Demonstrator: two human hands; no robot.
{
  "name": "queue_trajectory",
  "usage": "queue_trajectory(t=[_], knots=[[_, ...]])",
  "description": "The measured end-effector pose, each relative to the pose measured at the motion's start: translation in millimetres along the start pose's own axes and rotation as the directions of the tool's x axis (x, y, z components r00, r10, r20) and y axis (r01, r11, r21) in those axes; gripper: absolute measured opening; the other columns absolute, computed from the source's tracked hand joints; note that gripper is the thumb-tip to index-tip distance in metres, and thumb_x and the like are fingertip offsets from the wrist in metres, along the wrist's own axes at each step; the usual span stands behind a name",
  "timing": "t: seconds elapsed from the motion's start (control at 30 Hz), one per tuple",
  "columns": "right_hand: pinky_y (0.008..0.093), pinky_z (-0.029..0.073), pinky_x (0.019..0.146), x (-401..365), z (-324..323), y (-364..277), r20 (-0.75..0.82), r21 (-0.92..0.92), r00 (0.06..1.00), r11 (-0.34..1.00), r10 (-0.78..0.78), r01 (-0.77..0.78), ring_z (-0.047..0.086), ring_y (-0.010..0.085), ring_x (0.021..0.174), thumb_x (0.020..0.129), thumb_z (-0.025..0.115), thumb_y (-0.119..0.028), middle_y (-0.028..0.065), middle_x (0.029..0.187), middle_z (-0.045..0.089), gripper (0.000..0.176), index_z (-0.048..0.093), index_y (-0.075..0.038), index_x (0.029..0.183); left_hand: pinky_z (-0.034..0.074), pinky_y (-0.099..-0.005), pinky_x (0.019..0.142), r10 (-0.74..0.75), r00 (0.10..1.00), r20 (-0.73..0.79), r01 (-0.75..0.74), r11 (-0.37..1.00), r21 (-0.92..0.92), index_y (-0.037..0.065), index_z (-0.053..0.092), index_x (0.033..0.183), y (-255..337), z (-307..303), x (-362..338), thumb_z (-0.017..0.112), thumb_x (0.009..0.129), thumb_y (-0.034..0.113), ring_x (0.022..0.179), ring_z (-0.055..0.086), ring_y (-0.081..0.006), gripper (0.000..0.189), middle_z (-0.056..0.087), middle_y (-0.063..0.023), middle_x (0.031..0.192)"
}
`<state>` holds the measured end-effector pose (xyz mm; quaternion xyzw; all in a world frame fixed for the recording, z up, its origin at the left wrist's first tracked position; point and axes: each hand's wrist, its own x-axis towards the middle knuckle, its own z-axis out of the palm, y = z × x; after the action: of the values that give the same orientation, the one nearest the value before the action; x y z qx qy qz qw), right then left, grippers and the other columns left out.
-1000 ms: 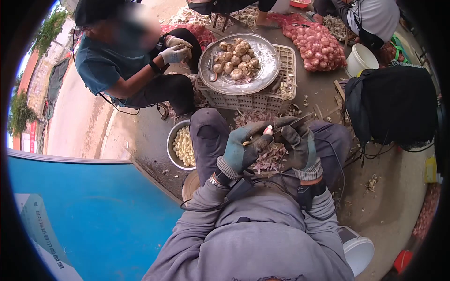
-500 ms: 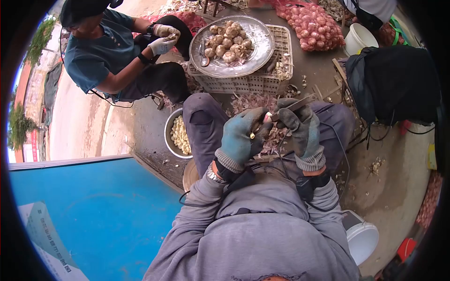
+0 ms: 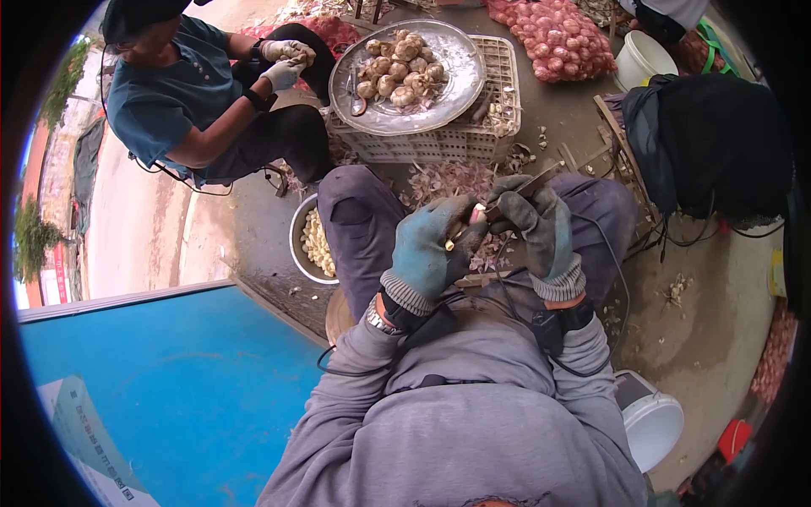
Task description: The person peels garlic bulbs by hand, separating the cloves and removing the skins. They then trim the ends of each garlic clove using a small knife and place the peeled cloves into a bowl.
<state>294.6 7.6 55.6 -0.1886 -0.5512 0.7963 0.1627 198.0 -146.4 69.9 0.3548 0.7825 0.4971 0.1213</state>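
My left hand (image 3: 433,245), in a blue-grey work glove, is closed around garlic; a whitish-pink garlic clove (image 3: 478,213) pokes out at its fingertips and a yellowish bit shows lower by the palm. Gloved too, my right hand (image 3: 539,232) grips a knife (image 3: 537,180) whose broad dark blade points up and right. The knife's near end is close to the clove; whether it touches cannot be made out. Both hands are above my lap. Garlic skins (image 3: 448,184) lie on the ground beyond them. Peeled cloves (image 3: 317,245) fill a metal bowl (image 3: 297,253) left of my knee.
A metal tray (image 3: 460,59) with garlic bulbs (image 3: 401,72) and a small curved tool stands on a plastic crate (image 3: 507,84). A co-worker (image 3: 186,101) in gloves sits at left. A blue board (image 3: 186,372), white buckets (image 3: 644,59) and a garlic sack (image 3: 562,42) surround me.
The view has shifted slightly, so the tray and crate sit a little further left and higher. My hands stay together, with the clove and knife still held.
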Motion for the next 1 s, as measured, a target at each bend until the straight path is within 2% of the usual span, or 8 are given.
queue_trajectory(t=[0.17, 0.27, 0.43, 0.57, 0.63, 0.87, 0.93, 1.0], knots=[[0.0251, 0.058, 0.069, 1.1, -2.3, 6.3, 0.001, 0.064, 1.000, 0.998, 0.000, 0.000, 0.069, 0.0127, 0.081, 0.096, 0.069, -0.026, 0.0059, 0.094, 0.070, 0.033, 0.065, 0.002, 0.112, 0.054, -0.0293, 0.072, 0.056, 0.998, -0.024, -0.056, 0.998, 0.036, 0.002, 0.072, 0.109, -2.8, 5.3, -1.3, 0.074, 0.093, 0.018, 0.079, 0.069, -0.0154, 0.023, 0.072, -0.0117, 0.089], [0.0247, 0.058, 0.067, 0.8, -0.5, 5.6, -0.020, 0.029, 1.000, 0.999, -0.022, 0.023, 0.069, 0.0124, 0.078, 0.096, 0.069, -0.025, 0.0052, 0.091, 0.070, 0.031, 0.065, 0.002, 0.111, 0.054, -0.0282, 0.073, -0.018, 1.000, 0.014, 0.017, 1.000, 0.026, 0.001, 0.072, 0.110, -6.3, 9.6, -4.2, 0.075, 0.093, 0.020, 0.081, 0.068, -0.0132, 0.026, 0.073, -0.0103, 0.091], [0.0237, 0.058, 0.062, -3.1, -3.9, 8.6, -0.107, 0.075, 0.994, 0.997, 0.029, -0.021, 0.069, 0.0118, 0.073, 0.096, 0.070, -0.021, 0.0049, 0.089, 0.070, 0.027, 0.066, 0.001, 0.110, 0.053, -0.0238, 0.073, -0.138, 0.982, 0.127, 0.177, 0.902, -0.393, -0.003, 0.070, 0.117, -16.0, 13.8, -6.6, 0.076, 0.092, 0.016, 0.085, 0.064, -0.0079, 0.032, 0.073, -0.0051, 0.099], [0.0231, 0.058, 0.062, -4.2, -8.9, 15.0, -0.107, 0.132, 0.994, 0.991, -0.008, 0.022, 0.069, 0.0116, 0.072, 0.094, 0.073, -0.024, 0.0048, 0.088, 0.070, 0.030, 0.066, 0.001, 0.110, 0.053, -0.0233, 0.073, -0.287, 0.934, 0.213, 0.357, 0.771, -0.528, -0.004, 0.068, 0.120, -10.7, 12.7, -3.6, 0.073, 0.093, 0.015, 0.084, 0.064, -0.0079, 0.033, 0.072, -0.0052, 0.100], [0.0232, 0.058, 0.061, -2.8, -11.7, 17.4, -0.120, 0.113, 0.992, 0.994, 0.026, -0.012, 0.069, 0.0113, 0.072, 0.095, 0.073, -0.021, 0.0045, 0.088, 0.070, 0.027, 0.066, 0.000, 0.111, 0.054, -0.0264, 0.085, -0.369, 0.898, 0.238, 0.439, 0.748, -0.497, -0.003, 0.069, 0.122, -10.1, 14.2, -2.4, 0.068, 0.097, 0.008, 0.096, 0.066, -0.0122, 0.028, 0.073, -0.0087, 0.109], [0.0253, 0.059, 0.059, -1.8, -5.0, 23.9, -0.138, 0.199, 0.990, 0.980, 0.008, 0.020, 0.067, 0.0113, 0.071, 0.097, 0.067, -0.011, 0.0062, 0.089, 0.068, 0.020, 0.064, 0.004, 0.110, 0.053, -0.0272, 0.087, -0.400, 0.895, 0.197, 0.442, 0.740, -0.507, -0.004, 0.067, 0.123, -28.5, 16.2, -6.5, 0.067, 0.095, 0.008, 0.098, 0.066, -0.0129, 0.030, 0.073, -0.0107, 0.110], [0.0256, 0.060, 0.059, -0.4, -6.0, 23.2, -0.120, 0.212, 0.992, 0.977, 0.032, -0.006, 0.067, 0.0120, 0.073, 0.097, 0.066, -0.006, 0.0062, 0.088, 0.066, 0.019, 0.063, 0.006, 0.110, 0.053, -0.0254, 0.079, -0.259, 0.954, 0.149, 0.298, 0.785, -0.543, -0.003, 0.065, 0.127, -37.2, 18.2, -5.0, 0.069, 0.095, 0.020, 0.092, 0.065, -0.0106, 0.040, 0.072, -0.0079, 0.109], [0.0253, 0.060, 0.059, -1.3, -6.8, 17.5, -0.102, 0.346, 0.991, 0.937, 0.089, -0.049, 0.067, 0.0127, 0.073, 0.097, 0.065, -0.004, 0.0062, 0.088, 0.065, 0.017, 0.063, 0.006, 0.110, 0.054, -0.0261, 0.080, -0.261, 0.947, 0.186, 0.320, 0.796, -0.513, -0.003, 0.065, 0.127, -36.6, 15.8, -4.4, 0.069, 0.095, 0.020, 0.093, 0.065, -0.0113, 0.040, 0.072, -0.0085, 0.110]])
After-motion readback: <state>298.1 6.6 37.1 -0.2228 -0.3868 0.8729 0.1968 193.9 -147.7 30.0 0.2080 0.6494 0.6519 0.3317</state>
